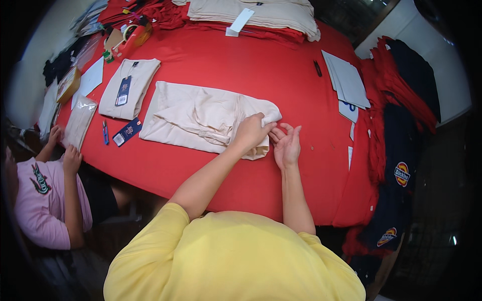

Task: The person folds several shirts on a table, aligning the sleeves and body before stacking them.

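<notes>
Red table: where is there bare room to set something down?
The red table is bare between the wrinkled cream garment and the cream stack at the back, and, specks aside, right of the right hand toward the pale cards. Its left end is crowded: folded garment, blue snips, loose tag.

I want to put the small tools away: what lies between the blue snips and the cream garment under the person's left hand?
A dark blue hang tag lies between the snips and the cream garment, seen in the head view.

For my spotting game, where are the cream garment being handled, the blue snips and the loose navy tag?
Cream garment (198,116), head view: wrinkled middle.
Blue snips (105,133), head view: handle.
Loose navy tag (128,131), head view: centre.
</notes>
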Demonstrator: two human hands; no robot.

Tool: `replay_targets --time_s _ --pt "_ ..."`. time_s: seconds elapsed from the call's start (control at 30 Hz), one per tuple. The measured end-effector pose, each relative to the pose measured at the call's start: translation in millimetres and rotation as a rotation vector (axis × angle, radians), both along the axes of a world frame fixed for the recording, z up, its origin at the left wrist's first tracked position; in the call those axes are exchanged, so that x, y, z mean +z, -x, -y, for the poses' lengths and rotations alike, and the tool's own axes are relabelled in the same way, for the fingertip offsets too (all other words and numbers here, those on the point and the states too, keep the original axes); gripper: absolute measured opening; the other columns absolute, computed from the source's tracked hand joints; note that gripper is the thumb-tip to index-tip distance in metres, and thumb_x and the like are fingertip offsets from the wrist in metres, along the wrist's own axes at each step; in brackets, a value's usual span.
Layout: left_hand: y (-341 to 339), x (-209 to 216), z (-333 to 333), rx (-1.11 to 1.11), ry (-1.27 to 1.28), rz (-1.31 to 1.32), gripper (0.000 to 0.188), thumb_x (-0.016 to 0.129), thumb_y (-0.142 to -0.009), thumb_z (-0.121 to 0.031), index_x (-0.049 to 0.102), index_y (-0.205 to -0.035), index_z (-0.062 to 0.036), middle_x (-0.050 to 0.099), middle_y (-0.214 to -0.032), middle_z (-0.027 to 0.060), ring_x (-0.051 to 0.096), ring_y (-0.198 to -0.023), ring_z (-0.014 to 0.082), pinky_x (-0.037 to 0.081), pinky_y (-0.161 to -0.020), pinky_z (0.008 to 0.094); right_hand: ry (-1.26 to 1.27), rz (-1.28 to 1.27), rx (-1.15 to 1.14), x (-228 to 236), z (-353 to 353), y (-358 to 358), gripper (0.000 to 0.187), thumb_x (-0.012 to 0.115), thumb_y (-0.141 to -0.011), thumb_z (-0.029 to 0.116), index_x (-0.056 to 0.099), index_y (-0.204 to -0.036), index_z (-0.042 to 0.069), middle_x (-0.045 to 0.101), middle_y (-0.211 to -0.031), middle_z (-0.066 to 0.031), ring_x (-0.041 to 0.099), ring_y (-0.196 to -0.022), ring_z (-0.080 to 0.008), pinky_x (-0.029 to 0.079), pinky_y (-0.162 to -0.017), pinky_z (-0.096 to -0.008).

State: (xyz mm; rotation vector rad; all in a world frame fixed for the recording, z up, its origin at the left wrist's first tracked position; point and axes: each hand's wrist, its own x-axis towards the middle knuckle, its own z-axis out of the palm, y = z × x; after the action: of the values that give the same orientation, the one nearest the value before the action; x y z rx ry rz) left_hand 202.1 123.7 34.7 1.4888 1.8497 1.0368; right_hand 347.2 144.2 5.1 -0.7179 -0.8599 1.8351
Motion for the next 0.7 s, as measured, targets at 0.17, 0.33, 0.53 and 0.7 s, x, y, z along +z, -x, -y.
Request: replay_targets --time_s 0.17,0.33,0.53,0.7 --pt "112.8 35.6 15.3 0.194 -0.137 0.224 0.049 0.073 -0.08 -0.029 0.062 -0.115 0.0026 0.07 -0.091 0.014 0.068 -0.082 0.0215 0.052 -0.075 0.0352 0.101 -0.068 -0.163 -2.9 -7.2 -22.6 0.052 0.031 -0.101 0.049 0.039 -0.122 0.002 0.051 -0.12 -0.0292 0.054 -0.114 -0.036 0.045 -0.101 -0.0463" --pt "284.7 5.8 79.2 0.562 0.124 -0.204 0.068 0.077 -0.073 -0.03 0.054 -0.124 0.0085 0.063 -0.114 0.0254 0.065 -0.102 0.0305 0.051 -0.087 0.0398 -0.096 0.135 0.052 -17.8 -13.7 -13.2 0.039 0.036 -0.103 0.036 0.047 -0.113 0.0 0.056 -0.115 -0.0237 0.058 -0.109 -0.0315 0.047 -0.098 -0.0418" --pt "275.2 -31.2 74.7 0.695 0.298 -0.532 0.063 0.07 -0.077 -0.045 0.06 -0.122 -0.0025 0.049 -0.133 0.0213 0.048 -0.121 0.0389 0.041 -0.099 0.0478 -0.097 0.185 0.073 -15.5 -14.2 -16.7 0.023 0.047 -0.1 0.017 0.05 -0.111 -0.003 0.06 -0.111 -0.0196 0.06 -0.106 -0.0266 0.05 -0.093 -0.0362" --pt "263.3 -2.9 84.1 0.67 0.336 -0.249 0.048 0.075 -0.073 -0.038 0.068 -0.103 -0.0012 0.054 -0.125 0.0224 0.057 -0.109 0.0342 0.047 -0.089 0.0431 -0.132 0.315 0.125 -4.2 -22.6 -23.5 0.021 0.05 -0.097 0.012 0.052 -0.113 -0.001 0.059 -0.115 -0.0157 0.06 -0.105 -0.022 0.049 -0.091 -0.0334"
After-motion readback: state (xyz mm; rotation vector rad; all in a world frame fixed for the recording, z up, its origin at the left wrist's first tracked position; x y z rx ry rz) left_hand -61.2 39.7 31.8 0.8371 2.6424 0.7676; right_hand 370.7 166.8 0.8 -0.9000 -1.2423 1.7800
